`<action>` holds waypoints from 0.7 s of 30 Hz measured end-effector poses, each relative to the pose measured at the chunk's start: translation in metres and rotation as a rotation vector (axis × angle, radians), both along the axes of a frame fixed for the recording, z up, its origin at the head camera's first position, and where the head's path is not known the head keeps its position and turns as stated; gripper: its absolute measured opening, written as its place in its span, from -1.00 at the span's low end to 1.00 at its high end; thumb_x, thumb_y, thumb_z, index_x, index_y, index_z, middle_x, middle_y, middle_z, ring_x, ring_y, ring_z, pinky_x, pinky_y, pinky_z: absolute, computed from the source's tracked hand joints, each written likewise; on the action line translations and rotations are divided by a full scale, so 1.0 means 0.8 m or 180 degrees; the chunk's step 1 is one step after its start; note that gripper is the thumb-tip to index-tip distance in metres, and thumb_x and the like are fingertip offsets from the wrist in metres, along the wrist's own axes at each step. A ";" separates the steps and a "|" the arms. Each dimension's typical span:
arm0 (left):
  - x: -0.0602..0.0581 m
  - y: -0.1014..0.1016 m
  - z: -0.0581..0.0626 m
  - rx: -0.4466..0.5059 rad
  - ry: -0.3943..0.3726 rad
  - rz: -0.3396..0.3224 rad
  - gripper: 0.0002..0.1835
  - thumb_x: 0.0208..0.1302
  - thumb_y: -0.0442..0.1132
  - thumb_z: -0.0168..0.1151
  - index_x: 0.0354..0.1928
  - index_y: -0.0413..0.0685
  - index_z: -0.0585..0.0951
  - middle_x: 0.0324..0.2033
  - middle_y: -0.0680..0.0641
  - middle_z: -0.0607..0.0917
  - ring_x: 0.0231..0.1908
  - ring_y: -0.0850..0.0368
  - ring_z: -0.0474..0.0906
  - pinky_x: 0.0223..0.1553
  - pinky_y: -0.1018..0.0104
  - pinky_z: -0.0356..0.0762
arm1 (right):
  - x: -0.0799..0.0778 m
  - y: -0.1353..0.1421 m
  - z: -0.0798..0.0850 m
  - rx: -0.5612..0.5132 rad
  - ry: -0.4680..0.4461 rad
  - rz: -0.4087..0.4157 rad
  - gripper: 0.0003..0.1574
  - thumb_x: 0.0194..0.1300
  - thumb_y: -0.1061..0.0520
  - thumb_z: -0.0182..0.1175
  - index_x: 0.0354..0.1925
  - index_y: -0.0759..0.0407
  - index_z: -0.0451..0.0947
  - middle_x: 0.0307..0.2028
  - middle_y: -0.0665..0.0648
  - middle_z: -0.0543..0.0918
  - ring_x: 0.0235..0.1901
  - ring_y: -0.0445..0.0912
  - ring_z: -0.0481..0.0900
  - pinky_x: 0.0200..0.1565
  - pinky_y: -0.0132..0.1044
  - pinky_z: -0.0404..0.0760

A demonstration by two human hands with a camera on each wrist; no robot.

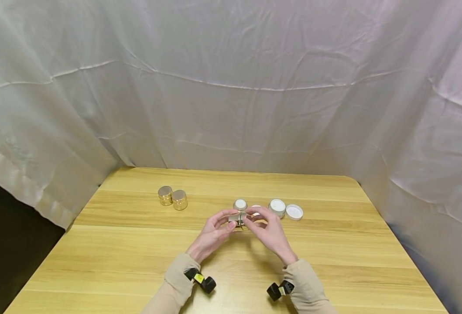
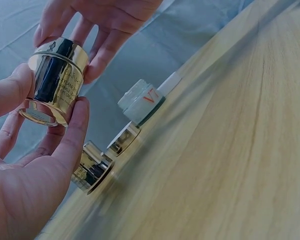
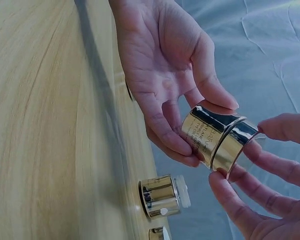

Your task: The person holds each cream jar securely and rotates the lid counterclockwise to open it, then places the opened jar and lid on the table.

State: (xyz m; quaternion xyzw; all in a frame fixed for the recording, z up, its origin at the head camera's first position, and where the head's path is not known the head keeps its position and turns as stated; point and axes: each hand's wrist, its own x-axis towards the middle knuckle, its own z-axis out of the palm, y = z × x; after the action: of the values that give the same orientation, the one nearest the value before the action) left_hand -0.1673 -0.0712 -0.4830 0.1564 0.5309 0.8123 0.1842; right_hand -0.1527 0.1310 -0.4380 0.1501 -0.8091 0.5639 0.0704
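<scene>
A shiny gold cosmetic jar (image 1: 235, 219) with printed lettering is held up between both hands, above the table. My left hand (image 1: 211, 237) grips its lettered body (image 2: 65, 87) between thumb and fingers. At the opposite end, my right hand (image 1: 272, 233) pinches the plain gold lid (image 3: 233, 152) with its thumb and fingertips. The lid sits on the body, with a thin seam showing between them. Just beyond the hands stands an uncovered gold jar (image 3: 161, 196) with a white neck, and a loose gold lid (image 2: 124, 138) lies beside it.
An open pale-green jar marked V7 (image 2: 141, 101) stands to the right, beside its white lid (image 1: 294, 212) lying on the wood. Two closed gold jars (image 1: 179, 200) stand together farther left. Grey curtain (image 1: 231, 109) hangs behind the wooden table (image 1: 128, 248).
</scene>
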 end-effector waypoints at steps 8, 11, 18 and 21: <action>0.000 0.000 -0.001 -0.0010 0.0004 0.0012 -0.52 0.39 -0.32 0.22 0.32 -0.14 0.43 0.14 0.06 0.57 0.07 0.26 0.60 0.27 0.32 0.59 | -0.001 0.001 -0.003 0.0024 0.0145 0.0116 -0.67 0.26 0.24 0.37 0.01 0.20 0.66 -0.04 0.27 0.67 -0.06 0.15 0.69 0.01 -0.16 0.79; -0.001 0.000 -0.001 -0.0013 0.0020 0.0012 -0.51 0.40 -0.32 0.22 0.33 -0.16 0.42 0.14 0.05 0.56 0.07 0.26 0.60 0.28 0.30 0.58 | -0.001 0.000 -0.003 0.0058 0.0116 0.0077 -0.66 0.29 0.17 0.36 0.03 0.20 0.66 -0.03 0.26 0.68 -0.08 0.13 0.71 -0.02 -0.25 0.79; -0.001 0.000 -0.001 -0.0035 0.0025 0.0000 -0.51 0.40 -0.30 0.22 0.34 -0.16 0.41 0.13 0.06 0.57 0.06 0.26 0.59 0.26 0.32 0.59 | -0.001 -0.001 -0.005 0.0186 0.0103 -0.0048 -0.62 0.34 0.07 0.33 0.07 0.20 0.66 -0.01 0.25 0.70 -0.19 -0.01 0.72 -0.12 -0.38 0.72; -0.001 0.000 -0.001 -0.0028 0.0028 0.0003 -0.50 0.40 -0.30 0.22 0.34 -0.17 0.40 0.14 0.06 0.57 0.07 0.26 0.59 0.25 0.34 0.59 | 0.000 -0.002 -0.004 0.0151 0.0098 -0.0045 -0.64 0.33 0.08 0.34 0.05 0.17 0.67 -0.02 0.25 0.70 -0.19 -0.02 0.72 -0.14 -0.38 0.73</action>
State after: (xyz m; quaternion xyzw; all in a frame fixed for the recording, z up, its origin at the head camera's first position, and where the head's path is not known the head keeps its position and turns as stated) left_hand -0.1679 -0.0710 -0.4839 0.1589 0.5354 0.8093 0.1821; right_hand -0.1528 0.1298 -0.4409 0.1546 -0.8220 0.5417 0.0832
